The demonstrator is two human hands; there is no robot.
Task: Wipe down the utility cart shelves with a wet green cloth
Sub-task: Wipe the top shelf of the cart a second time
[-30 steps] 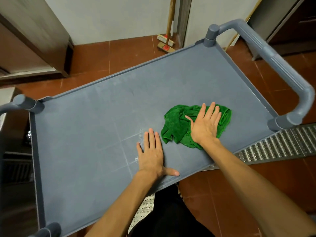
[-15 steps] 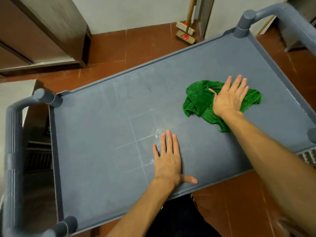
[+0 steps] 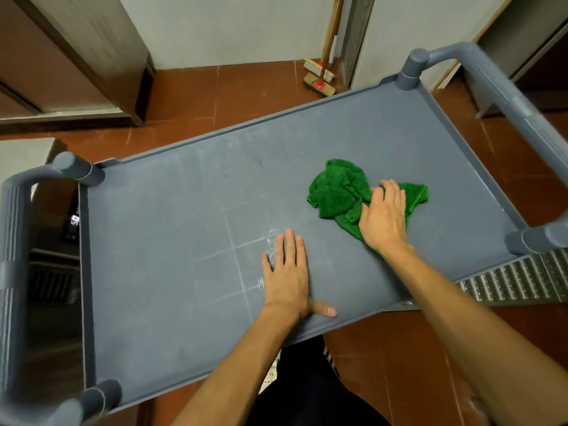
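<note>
One green cloth (image 3: 336, 192), bunched, on the right half of the cart's top shelf (image 3: 172, 216); right hand (image 3: 382, 218) on it, fingers curled into its folds. Left hand (image 3: 287, 272) flat on bare shelf, fingers together, thumb out. Step judged: wiping the top shelf; next, sweep toward the unwiped left.
</note>
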